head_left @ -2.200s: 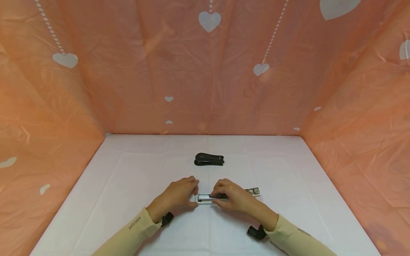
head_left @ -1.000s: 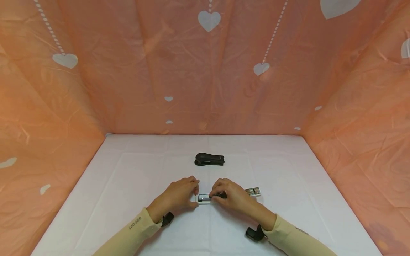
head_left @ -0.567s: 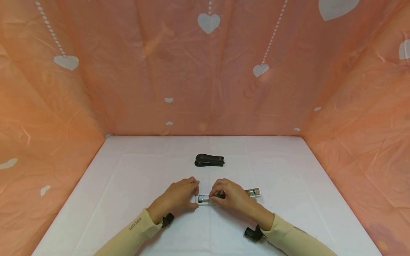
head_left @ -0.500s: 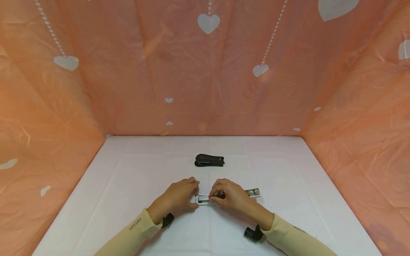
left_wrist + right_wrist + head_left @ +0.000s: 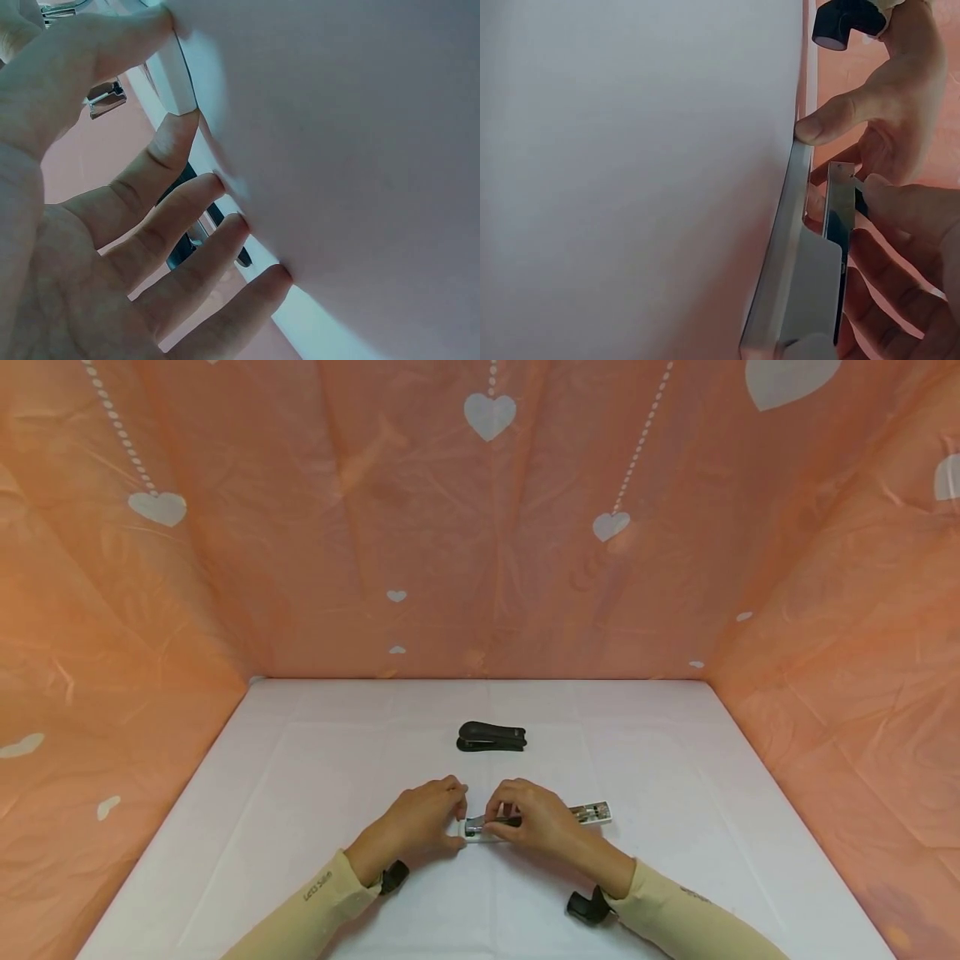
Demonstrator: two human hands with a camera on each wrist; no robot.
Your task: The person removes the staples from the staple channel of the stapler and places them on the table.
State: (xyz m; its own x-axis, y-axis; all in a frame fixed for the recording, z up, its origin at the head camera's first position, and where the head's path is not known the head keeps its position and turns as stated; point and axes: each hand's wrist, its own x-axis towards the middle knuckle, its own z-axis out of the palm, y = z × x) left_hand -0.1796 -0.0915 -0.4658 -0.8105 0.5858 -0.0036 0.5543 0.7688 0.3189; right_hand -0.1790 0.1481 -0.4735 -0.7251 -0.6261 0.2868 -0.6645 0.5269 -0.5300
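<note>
An opened white stapler lies lengthwise on the table in the head view, its metal inner parts showing. My left hand pinches its left end; in the left wrist view the thumb and index finger press on either side of the white base end, the other fingertips resting on the table. My right hand pinches the stapler's dark part above the base, near its metal rail. In the right wrist view the metal magazine stands a little apart from the white base; the fingers partly hide it.
A black stapler lies on the white table behind my hands. Orange sheets with pale hearts wall the table at the back and both sides. A small black camera sits at my right wrist.
My right hand has shifted slightly left along the white stapler, bringing the pinched dark part closer to the left end. Less of the metal rail shows between the hands. My left hand stays in place.
</note>
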